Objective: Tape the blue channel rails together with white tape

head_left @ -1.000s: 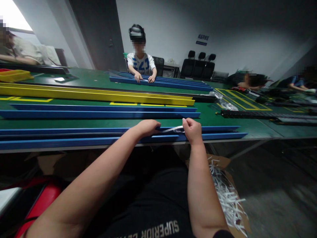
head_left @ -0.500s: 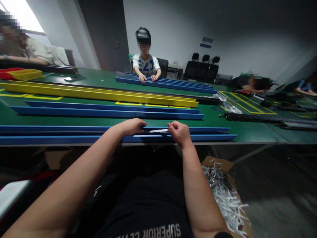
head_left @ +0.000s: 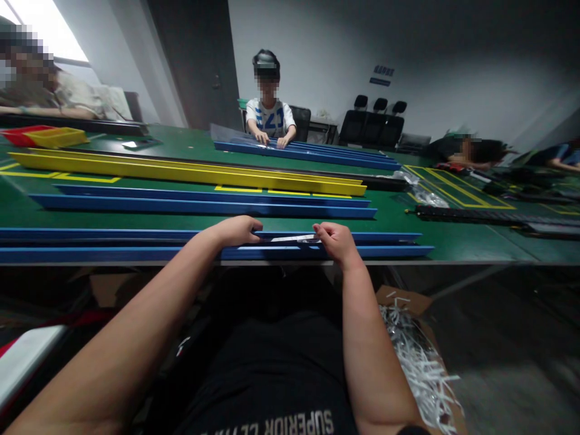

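Note:
A long blue channel (head_left: 394, 251) lies along the near edge of the table, with two upright walls and a dark trough between. My left hand (head_left: 236, 231) bends over it, thumb toward the right, its fingertips hidden down in the trough. Farther right, my right hand (head_left: 337, 243) is closed in a pinch just above the channel. A thin white strip (head_left: 293, 238) stretches from the pinch toward my left hand, with a shiny clear piece near the right fingers. What the left fingers touch inside is hidden.
Beyond lie another blue channel (head_left: 203, 206) and a yellow channel (head_left: 190, 172). Across the table a co-worker (head_left: 270, 118) handles blue channels (head_left: 308, 156) and clear film. Below right stands a carton (head_left: 403, 300) of white strips. Red and yellow trays (head_left: 54, 136) sit far left.
My right hand has moved a little to the right, and a longer stretch of the white strip shows between my hands. The co-worker's clear film stands higher at the left.

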A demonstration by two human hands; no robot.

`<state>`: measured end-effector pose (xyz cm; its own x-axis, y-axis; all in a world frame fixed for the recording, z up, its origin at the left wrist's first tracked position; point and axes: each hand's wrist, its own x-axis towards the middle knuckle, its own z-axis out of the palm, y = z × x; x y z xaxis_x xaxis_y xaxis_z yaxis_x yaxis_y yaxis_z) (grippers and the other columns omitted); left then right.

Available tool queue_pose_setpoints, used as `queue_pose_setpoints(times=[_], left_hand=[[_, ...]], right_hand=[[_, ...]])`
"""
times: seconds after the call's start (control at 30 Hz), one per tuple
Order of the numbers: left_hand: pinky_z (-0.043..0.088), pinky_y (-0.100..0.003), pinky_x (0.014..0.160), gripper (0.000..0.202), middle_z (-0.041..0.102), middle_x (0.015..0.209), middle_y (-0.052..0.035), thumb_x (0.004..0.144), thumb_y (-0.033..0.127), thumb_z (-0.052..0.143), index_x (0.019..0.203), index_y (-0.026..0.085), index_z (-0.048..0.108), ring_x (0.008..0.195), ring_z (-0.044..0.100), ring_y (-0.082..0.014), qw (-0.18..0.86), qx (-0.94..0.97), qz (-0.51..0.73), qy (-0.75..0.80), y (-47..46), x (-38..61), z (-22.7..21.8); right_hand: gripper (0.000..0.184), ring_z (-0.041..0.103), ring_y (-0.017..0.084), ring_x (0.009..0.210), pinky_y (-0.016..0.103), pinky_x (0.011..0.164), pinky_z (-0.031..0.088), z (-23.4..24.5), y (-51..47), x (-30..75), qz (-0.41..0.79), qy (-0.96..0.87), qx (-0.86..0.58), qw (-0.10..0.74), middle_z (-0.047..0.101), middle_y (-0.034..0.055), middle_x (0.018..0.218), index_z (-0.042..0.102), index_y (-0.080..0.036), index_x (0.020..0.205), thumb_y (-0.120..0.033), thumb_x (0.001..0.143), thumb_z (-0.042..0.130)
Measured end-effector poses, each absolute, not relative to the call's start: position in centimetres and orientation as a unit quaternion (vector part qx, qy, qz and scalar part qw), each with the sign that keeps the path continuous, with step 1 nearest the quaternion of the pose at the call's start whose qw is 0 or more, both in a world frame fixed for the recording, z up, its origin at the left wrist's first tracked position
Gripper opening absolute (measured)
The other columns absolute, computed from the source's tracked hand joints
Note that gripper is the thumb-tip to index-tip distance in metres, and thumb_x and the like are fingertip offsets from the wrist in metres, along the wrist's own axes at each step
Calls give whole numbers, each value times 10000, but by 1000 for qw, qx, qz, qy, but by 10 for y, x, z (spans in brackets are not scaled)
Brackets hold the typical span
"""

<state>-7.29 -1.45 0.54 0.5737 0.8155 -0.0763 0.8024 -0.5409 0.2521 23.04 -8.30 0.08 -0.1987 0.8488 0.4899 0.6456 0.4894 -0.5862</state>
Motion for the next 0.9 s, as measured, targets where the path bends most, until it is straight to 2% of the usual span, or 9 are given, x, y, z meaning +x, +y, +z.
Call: queue_pose_setpoints(times=[0.2, 0.33, 0.63, 0.9], left_hand=[[370, -260, 584, 250, 664, 725, 17, 728, 450, 552, 818, 237, 645, 660, 569, -163, 131, 868, 11, 478, -15, -71, 8], [394, -263, 619, 281, 693, 780, 7, 717, 450, 557, 869, 243, 671, 694, 593, -173, 132, 862, 7, 489, -16, -69, 10], [399, -260, 627, 304, 708, 820, -4, 694, 454, 573, 898, 259, 687, 727, 609, -179, 123, 849, 8, 514, -17, -68, 8], [368, -270, 571, 287, 693, 782, -14, 708, 483, 564, 860, 264, 670, 689, 596, -186, 90, 853, -4, 514, -14, -66, 3]], right_hand=[[505, 397, 117, 557, 269, 559, 266, 5, -90, 233, 83, -757, -506, 405, 420, -22, 548, 445, -203, 549, -530, 934, 431], [477, 429, 128, 591, 266, 586, 292, 5, -90, 234, 54, -748, -513, 417, 465, -9, 575, 478, -205, 565, -511, 930, 444], [504, 387, 109, 523, 252, 518, 266, -1, -83, 236, 149, -707, -541, 430, 449, -36, 519, 553, -194, 584, -624, 846, 539], [455, 441, 113, 535, 249, 540, 299, -7, -85, 230, 79, -674, -550, 486, 536, -24, 552, 587, -200, 612, -598, 832, 568]])
